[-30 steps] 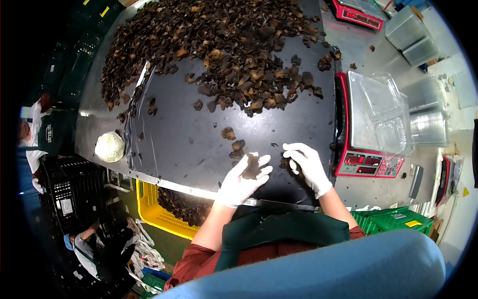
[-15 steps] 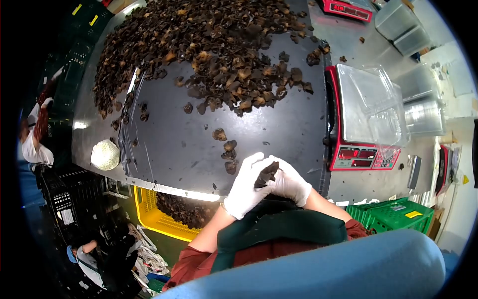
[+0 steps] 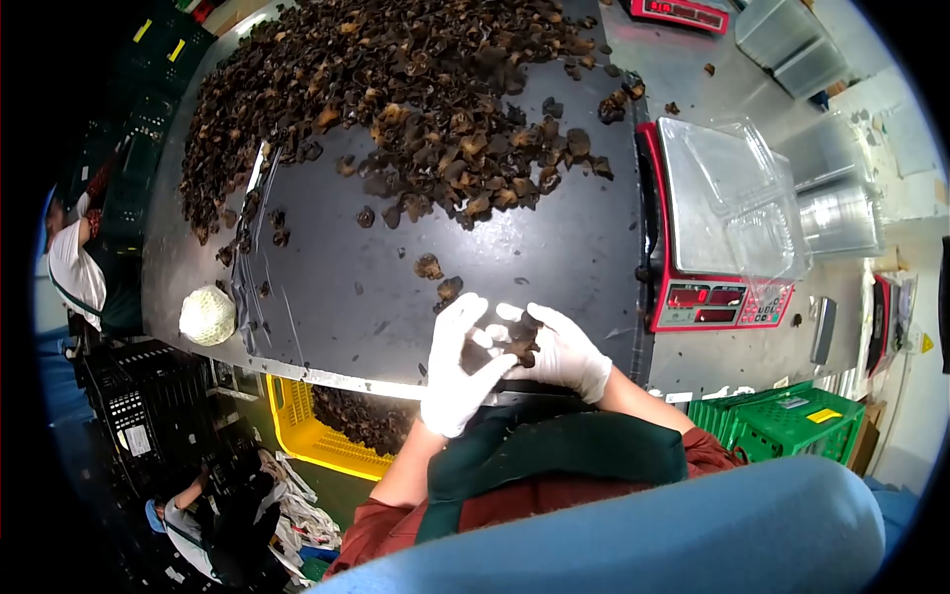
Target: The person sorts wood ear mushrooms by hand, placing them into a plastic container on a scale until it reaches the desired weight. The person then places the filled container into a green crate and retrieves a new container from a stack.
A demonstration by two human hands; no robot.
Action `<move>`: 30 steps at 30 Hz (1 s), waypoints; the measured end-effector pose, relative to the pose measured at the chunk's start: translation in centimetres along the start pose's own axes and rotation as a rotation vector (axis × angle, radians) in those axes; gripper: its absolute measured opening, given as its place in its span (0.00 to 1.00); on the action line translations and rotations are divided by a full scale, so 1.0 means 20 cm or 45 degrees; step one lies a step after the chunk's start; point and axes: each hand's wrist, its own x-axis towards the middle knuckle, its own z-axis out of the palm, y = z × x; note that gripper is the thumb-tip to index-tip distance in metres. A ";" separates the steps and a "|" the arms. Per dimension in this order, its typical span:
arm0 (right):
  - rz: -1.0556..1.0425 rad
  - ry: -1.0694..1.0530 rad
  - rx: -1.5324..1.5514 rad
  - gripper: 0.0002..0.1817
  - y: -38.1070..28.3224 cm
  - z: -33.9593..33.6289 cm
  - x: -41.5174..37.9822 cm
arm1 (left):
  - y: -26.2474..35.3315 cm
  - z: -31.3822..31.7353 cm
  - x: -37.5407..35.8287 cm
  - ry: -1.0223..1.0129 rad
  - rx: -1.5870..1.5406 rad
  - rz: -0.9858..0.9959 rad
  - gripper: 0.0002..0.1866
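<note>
Head view — my left hand [image 3: 458,366] cups half-open, thumb apart from its fingers, facing my right hand [image 3: 566,360], whose grip pinches a dark ruffled piece [image 3: 523,342] — near the surface's [image 3: 346,228] front edge.

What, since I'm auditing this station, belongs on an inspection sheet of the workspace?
Surface: dark sheet on metal table, wrinkled at left.
Work items: heap of brown pieces; red scale bearing clear plastic container.
Clutter: stray pieces; white netted bundle.
Hands: gloved; right hand holds dark piece; left hand close by, contact unclear.
Cables: nothing seen.
Surroundings: yellow crate containing brown pieces, green crate at right, two people at left.
</note>
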 end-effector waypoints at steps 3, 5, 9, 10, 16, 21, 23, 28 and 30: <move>0.318 0.086 1.264 0.25 -0.03 0.01 -0.01 | 0.03 -0.02 0.01 0.096 -0.160 -0.207 0.29; 0.302 0.095 1.427 0.25 0.02 -0.03 0.00 | 0.06 -0.05 0.02 0.144 -0.203 -0.291 0.24; 0.075 0.274 0.333 0.22 -0.13 0.04 -0.08 | 0.09 -0.16 -0.01 0.334 -0.083 -0.441 0.16; -0.035 0.330 -0.193 0.22 -0.17 0.04 -0.12 | 0.06 -0.21 -0.03 0.393 -0.063 -0.433 0.15; -0.730 0.801 0.560 0.13 -0.67 -0.23 -0.49 | -0.23 -0.68 -0.26 0.721 0.851 -0.334 0.13; -1.288 1.457 -0.184 0.17 -0.90 -0.53 -0.77 | -0.41 -0.85 -0.41 0.576 1.494 -0.580 0.18; -1.167 1.576 -0.484 0.17 -0.92 -0.64 -0.85 | -0.38 -0.80 -0.36 0.610 1.633 -0.439 0.17; -0.813 1.807 -1.327 0.17 -0.90 -0.66 -0.79 | -0.28 -0.61 -0.04 0.521 1.373 0.079 0.19; -0.845 1.903 -1.723 0.17 -0.88 -0.58 -0.73 | -0.29 -0.51 0.10 0.393 1.256 0.190 0.20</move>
